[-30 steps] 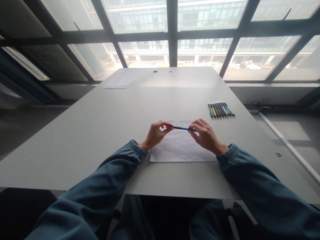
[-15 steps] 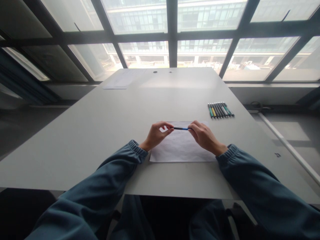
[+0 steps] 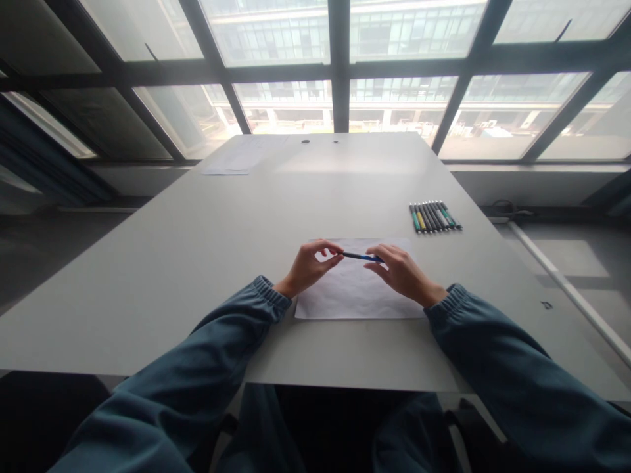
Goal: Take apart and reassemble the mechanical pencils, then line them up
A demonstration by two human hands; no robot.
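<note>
My left hand [image 3: 313, 264] pinches the dark end of a slim pen [image 3: 353, 255] between thumb and fingertips. The pen has a black barrel and a blue section toward the right, and it slopes slightly down that way. Around its blue end, my right hand [image 3: 397, 270] has thumb and forefinger parted; whether a finger still touches the pen I cannot tell. Both hands are over a white sheet of paper [image 3: 362, 295] lying on the table in front of me.
Several pens [image 3: 436, 217] lie side by side at the right, with black, green, yellow and grey barrels. More paper [image 3: 227, 164] lies at the table's far left. The white table [image 3: 197, 263] reaches to the windows. A small dark mark [image 3: 547, 305] is at the right.
My right thumb and forefinger have spread apart, showing more of the pen's blue end. That end has dipped a little. My left hand keeps its pinch.
</note>
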